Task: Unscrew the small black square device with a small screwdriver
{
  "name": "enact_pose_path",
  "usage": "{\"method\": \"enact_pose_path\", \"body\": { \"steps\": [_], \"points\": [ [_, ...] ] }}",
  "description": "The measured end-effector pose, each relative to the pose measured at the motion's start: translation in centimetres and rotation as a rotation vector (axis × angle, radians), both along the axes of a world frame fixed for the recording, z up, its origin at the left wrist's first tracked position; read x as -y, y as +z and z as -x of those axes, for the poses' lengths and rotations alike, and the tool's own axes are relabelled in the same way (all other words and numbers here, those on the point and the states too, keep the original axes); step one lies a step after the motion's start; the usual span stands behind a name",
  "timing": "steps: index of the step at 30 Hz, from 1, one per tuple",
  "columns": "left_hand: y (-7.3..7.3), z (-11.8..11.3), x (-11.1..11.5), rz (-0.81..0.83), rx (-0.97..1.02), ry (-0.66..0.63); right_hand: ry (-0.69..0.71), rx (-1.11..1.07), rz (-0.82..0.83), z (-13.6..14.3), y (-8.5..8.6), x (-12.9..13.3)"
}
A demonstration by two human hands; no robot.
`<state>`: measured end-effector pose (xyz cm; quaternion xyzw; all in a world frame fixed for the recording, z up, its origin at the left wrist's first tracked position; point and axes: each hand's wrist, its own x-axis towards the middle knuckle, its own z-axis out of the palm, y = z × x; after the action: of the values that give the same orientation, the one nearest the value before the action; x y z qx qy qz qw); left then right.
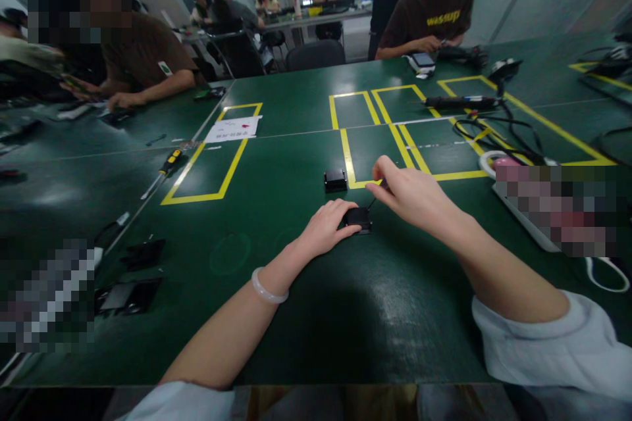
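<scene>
Your left hand [328, 223] is gripping the black block [359, 218], the thumb lying along its near side and the fingers covering its left end, while the block is resting on the bare green table [306, 316] in front of you. Your right hand [409, 187] is pinching a thin dark rod [372, 202] between thumb and forefinger, and the rod is slanting down to the block's far right corner. Whether its tip is seating in anything, you cannot be telling from this view.

That corner is looking like the weak spot. Your left hand is bracing only the left part, so a sideways push from the rod could be turning the block under your fingers. Because the rod is leaning rather than standing upright, its tip could be skidding off and scratching the casing, or catching your left thumb, which is lying close by. A loose pinch could be letting so slim a rod roll or drop.

The second black block [336, 180] is sitting just beyond your left fingers; a slip forward could be knocking it towards the yellow tape outline [364, 184] beside it.
</scene>
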<state>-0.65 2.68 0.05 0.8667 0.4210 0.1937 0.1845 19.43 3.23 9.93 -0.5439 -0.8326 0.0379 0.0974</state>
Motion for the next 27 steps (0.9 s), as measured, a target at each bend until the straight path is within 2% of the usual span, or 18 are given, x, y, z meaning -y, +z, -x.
{"method": "enact_pose_path", "body": {
  "steps": [27],
  "points": [
    [-0.01, 0.04, -0.02, 0.003, 0.004, 0.0, 0.009, 0.01, -0.001, -0.09, 0.0, -0.01]
  ]
}}
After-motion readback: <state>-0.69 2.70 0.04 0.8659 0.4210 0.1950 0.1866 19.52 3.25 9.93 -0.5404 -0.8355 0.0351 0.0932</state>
